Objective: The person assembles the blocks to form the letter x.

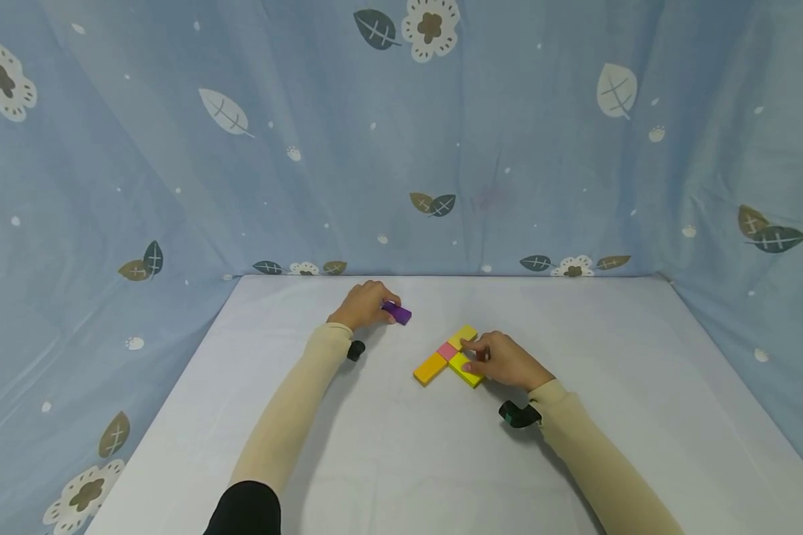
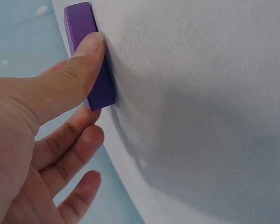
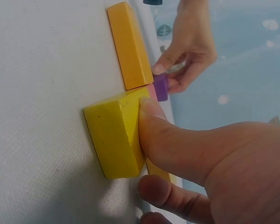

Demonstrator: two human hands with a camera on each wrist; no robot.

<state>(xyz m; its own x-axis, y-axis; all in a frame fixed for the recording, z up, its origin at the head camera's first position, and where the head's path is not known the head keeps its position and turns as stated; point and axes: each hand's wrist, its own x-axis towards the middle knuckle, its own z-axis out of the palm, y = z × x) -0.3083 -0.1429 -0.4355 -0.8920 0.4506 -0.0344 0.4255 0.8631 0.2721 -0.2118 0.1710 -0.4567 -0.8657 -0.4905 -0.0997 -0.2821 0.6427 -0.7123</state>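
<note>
At the far left of the table, my left hand (image 1: 364, 305) pinches a purple block (image 1: 400, 313) by its long sides. In the left wrist view its thumb (image 2: 91, 44) lies across the purple block, and the lower fingers are loosely bent below. My right hand (image 1: 505, 360) is over a group of blocks on the table. Its thumb touches the nearer yellow block (image 1: 466, 371), while its index fingertip is at the farther yellow block (image 1: 464, 336). A pink block (image 1: 447, 351) sits between that one and an orange block (image 1: 430, 368); together they form a T.
White cloth covers the table (image 1: 388, 446). A blue patterned curtain (image 1: 375, 148) rises behind it and at both sides. A dark wrist device (image 1: 518, 414) hangs under the right wrist, and a smaller one (image 1: 355, 351) under the left.
</note>
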